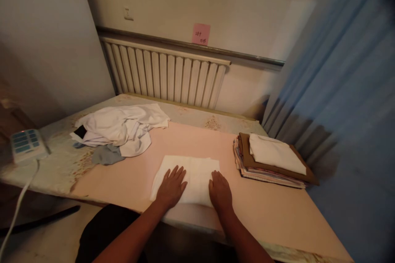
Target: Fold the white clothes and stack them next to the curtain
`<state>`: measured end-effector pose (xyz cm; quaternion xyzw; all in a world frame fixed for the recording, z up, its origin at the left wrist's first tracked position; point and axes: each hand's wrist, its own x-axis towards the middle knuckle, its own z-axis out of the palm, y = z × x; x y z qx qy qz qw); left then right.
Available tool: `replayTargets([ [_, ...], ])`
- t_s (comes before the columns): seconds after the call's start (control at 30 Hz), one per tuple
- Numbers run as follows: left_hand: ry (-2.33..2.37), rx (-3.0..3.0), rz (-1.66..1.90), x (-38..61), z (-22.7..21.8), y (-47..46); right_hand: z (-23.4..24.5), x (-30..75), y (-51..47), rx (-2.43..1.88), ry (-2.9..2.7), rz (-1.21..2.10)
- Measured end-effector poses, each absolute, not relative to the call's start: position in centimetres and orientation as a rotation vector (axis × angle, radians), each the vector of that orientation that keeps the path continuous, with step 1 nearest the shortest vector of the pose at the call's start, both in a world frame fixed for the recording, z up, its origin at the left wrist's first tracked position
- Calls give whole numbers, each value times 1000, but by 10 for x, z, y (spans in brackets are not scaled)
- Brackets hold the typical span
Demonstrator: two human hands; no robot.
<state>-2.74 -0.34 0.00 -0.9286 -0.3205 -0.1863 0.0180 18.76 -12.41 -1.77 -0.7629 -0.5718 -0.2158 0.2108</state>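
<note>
On the pink table (pixel 123 181), near its front edge, a folded white cloth (pixel 193 172), soft and rectangular, is pressed flat by the left hand (pixel 171 187) and right hand (pixel 220 192), both open-palmed, nothing gripped. Bare tabletop lies around it.

I count two hands: my left hand (pixel 171 187) and my right hand (pixel 219 191). Remaining items, quantity one each: folded white cloth (pixel 196 170), heap of unfolded laundry (pixel 120 127), stack of folded garments (pixel 271 156), power strip (pixel 26 144), radiator (pixel 163 72), wall socket (pixel 128 13), pink note (pixel 200 34), blue curtain (pixel 339 90), table (pixel 277 209).
</note>
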Motion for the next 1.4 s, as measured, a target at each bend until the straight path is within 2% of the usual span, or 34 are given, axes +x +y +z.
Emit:
replayTargets([
  [0.73,-1311,-2806,-400,-63,1,27,-23,190,-124,-2115,-1609,-607],
  [1.4,-1403,-2710,-533,-68,-4,27,-19,192,-119,-2158,-1575,-527],
])
